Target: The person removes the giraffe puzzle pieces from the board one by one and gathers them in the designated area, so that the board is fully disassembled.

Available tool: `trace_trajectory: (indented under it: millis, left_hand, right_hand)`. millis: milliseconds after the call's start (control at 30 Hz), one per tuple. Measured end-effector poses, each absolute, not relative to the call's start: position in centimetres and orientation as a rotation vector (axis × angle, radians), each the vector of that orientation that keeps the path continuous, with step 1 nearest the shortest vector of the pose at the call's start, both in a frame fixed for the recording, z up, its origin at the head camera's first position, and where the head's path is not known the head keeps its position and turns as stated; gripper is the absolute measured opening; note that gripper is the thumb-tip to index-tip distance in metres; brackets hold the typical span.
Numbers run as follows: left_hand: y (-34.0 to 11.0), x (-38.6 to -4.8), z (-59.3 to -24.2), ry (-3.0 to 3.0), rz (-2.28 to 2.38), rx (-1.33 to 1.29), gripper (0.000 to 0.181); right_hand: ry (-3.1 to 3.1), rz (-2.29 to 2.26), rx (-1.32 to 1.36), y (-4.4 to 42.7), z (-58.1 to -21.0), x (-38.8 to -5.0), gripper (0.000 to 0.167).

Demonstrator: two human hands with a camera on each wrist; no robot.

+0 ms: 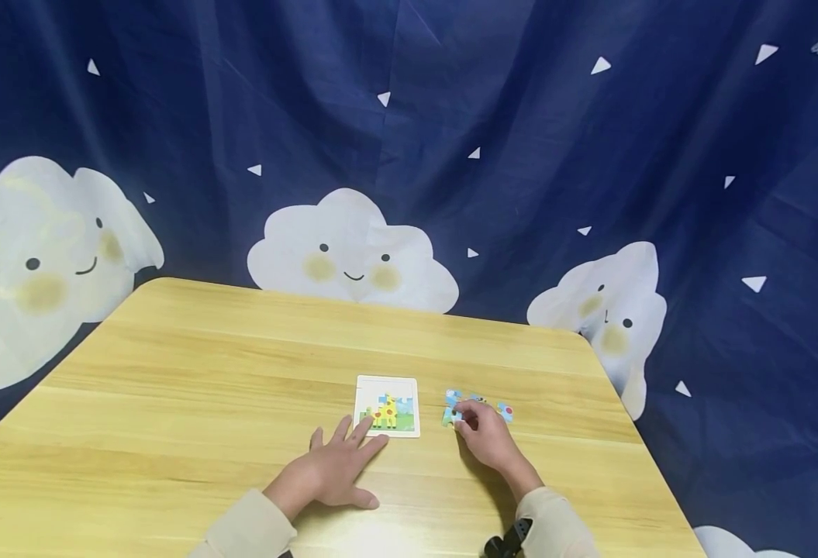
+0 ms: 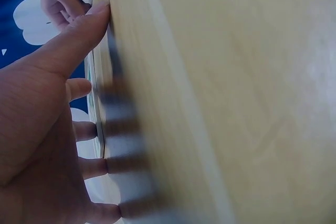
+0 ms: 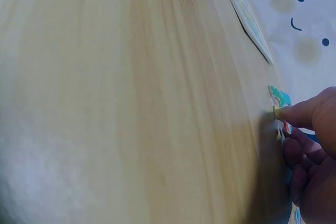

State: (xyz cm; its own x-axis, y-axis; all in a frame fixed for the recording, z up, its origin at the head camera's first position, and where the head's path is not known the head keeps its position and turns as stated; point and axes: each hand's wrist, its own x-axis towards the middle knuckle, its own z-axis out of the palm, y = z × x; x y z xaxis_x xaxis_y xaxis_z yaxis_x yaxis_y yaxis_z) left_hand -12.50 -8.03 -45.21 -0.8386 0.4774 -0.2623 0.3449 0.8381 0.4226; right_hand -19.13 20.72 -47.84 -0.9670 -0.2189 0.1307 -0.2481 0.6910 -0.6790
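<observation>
A square white-framed puzzle board (image 1: 386, 386) lies on the table, partly filled with a giraffe picture (image 1: 390, 414); its upper and left parts show bare white. My left hand (image 1: 332, 470) rests palm down with fingers spread, fingertips at the board's lower left edge. In the left wrist view its thumb (image 2: 79, 40) stands apart from the other fingers. To the board's right, my right hand (image 1: 490, 439) pinches a small puzzle piece (image 3: 277, 113) between thumb and finger, mostly hidden by them. Beside it lies a blue and green puzzle piece (image 1: 450, 417).
More loose pieces lie around the right hand, among them a blue one (image 1: 453, 396) and one with a red spot (image 1: 506, 411). Beyond the wooden table (image 1: 255, 349) hangs a dark blue curtain (image 1: 311, 101) with clouds.
</observation>
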Motion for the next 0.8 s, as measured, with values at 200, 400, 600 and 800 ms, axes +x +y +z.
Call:
trace_trajectory:
  millis: [200, 400, 600, 800]
  left_hand:
    - [-8.0, -12.5, -45.3, 2.659, 0.505, 0.621, 0.092]
    - [-8.0, -12.6, -45.3, 2.663, 0.496, 0.621, 0.093]
    - [-8.0, -12.5, -45.2, 2.657, 0.502, 0.618, 0.093]
    - [-8.0, -12.4, -45.2, 2.659, 0.499, 0.614, 0.094]
  right_hand:
    - [-2.880, 1.142, 0.412, 20.8, -47.7, -19.1, 0.020]
    - [-2.894, 1.134, 0.424, 20.7, -47.5, -19.2, 0.019]
    - [-2.854, 1.183, 0.451, 19.8, -47.0, -19.4, 0.022]
    - [-2.838, 1.174, 0.528, 18.3, -46.9, -19.5, 0.022]
